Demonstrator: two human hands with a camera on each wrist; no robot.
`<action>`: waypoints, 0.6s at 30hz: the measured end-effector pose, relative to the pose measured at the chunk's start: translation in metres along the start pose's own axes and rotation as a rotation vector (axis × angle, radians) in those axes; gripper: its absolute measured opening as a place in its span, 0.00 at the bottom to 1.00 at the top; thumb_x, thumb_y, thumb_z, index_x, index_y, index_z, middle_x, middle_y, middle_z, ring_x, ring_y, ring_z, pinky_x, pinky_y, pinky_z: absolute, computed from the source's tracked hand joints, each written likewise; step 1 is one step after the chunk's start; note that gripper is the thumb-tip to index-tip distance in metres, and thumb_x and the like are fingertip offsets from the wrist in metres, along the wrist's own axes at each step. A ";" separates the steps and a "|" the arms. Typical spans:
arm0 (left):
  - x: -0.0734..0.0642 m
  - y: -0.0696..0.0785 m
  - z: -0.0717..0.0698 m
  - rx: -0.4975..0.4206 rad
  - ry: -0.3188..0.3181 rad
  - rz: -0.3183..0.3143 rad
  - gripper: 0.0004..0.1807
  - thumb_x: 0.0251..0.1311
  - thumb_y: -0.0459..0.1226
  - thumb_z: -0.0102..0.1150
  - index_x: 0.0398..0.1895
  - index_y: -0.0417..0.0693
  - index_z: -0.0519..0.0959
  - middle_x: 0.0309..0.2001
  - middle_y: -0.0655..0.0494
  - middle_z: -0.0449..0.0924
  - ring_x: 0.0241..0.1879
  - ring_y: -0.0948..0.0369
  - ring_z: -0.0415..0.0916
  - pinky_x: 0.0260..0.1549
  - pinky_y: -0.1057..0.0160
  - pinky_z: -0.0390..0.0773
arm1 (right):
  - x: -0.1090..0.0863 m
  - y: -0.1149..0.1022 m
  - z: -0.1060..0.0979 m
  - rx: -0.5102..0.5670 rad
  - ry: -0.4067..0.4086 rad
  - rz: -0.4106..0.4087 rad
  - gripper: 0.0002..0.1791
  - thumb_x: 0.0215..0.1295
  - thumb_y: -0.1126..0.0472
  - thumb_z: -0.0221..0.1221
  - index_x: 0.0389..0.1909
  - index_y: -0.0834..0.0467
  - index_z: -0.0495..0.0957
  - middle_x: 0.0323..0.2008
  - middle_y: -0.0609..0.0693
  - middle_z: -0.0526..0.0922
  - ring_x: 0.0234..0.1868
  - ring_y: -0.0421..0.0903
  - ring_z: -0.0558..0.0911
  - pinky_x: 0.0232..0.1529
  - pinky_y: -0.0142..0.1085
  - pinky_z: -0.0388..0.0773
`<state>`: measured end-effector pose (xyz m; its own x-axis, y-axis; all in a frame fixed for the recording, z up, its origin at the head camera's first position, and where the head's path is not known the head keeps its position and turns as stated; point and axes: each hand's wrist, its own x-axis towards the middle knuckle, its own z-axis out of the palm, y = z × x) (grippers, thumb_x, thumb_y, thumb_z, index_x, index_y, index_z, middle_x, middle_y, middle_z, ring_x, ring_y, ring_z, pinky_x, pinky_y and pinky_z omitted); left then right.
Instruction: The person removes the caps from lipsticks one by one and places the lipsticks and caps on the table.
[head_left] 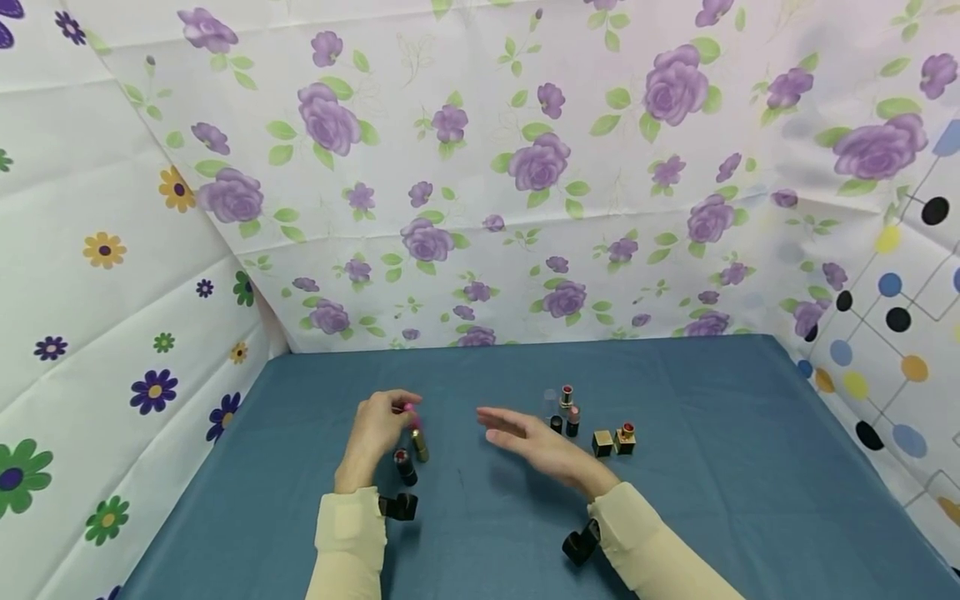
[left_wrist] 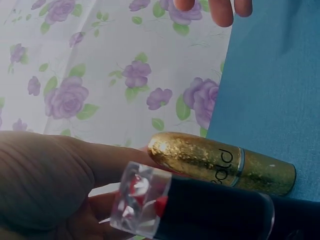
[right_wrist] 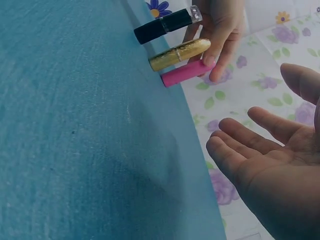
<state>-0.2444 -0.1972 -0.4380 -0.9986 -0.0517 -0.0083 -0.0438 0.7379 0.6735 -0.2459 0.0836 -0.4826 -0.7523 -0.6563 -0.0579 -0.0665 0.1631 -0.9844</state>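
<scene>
Pink lipstick tube [head_left: 412, 417] stands upright on the blue tablecloth [head_left: 465, 550], farthest from the person in a row of 3. Its surface is plain, of 1 colour from base to tip, with a rounded top; its contents are not visible. The left hand [head_left: 375, 429] pinches this tube near its top.

Gold lipstick tube [left_wrist: 220, 165], just beside the pink item, stands upright: flecked metallic finish, domed top, silver band, dark lettering partly hidden. Contents are not visible. Black lipstick tube [head_left: 406, 469], nearest the person, also stands upright; its faceted clear top [left_wrist: 140, 200] shows red inside.

The right hand [head_left: 536, 446] is held wide above the tablecloth, fingers extended, gripping nothing, well apart from the row.

To its right, 3 uncapped lipsticks stand. The square gold case [head_left: 625, 442] contains a red bullet; a square gold cap [head_left: 602, 443] sits just beside it. The black-based lipstick [head_left: 573, 423] shows a pinkish bullet. Behind it, a pale-cased lipstick [head_left: 567, 397] shows a red bullet, with a clear cap [head_left: 551, 402] to its left. A small black cylinder [head_left: 557, 424] stands nearby; its contents cannot be told.
</scene>
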 end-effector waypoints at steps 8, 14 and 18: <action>0.002 -0.002 -0.003 -0.001 0.030 -0.003 0.13 0.74 0.32 0.60 0.57 0.44 0.87 0.50 0.47 0.87 0.48 0.50 0.83 0.37 0.55 0.77 | 0.003 0.002 0.002 -0.002 0.000 0.007 0.35 0.82 0.44 0.53 0.82 0.53 0.59 0.78 0.53 0.64 0.78 0.54 0.64 0.75 0.57 0.61; 0.003 0.007 0.000 -0.019 0.033 0.038 0.13 0.74 0.33 0.61 0.57 0.47 0.87 0.51 0.48 0.87 0.49 0.51 0.83 0.37 0.55 0.78 | 0.007 0.001 0.005 -0.001 0.008 0.008 0.34 0.82 0.46 0.53 0.82 0.54 0.59 0.78 0.54 0.65 0.78 0.55 0.64 0.75 0.56 0.61; 0.001 0.014 0.004 -0.027 0.044 0.076 0.13 0.73 0.34 0.62 0.57 0.47 0.87 0.50 0.49 0.87 0.50 0.50 0.84 0.40 0.52 0.82 | 0.011 0.001 0.008 0.004 0.004 -0.009 0.34 0.83 0.46 0.52 0.82 0.56 0.59 0.78 0.57 0.65 0.78 0.56 0.64 0.75 0.57 0.61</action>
<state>-0.2464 -0.1845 -0.4311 -0.9968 -0.0258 0.0753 0.0335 0.7223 0.6908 -0.2495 0.0708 -0.4860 -0.7545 -0.6545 -0.0482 -0.0707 0.1542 -0.9855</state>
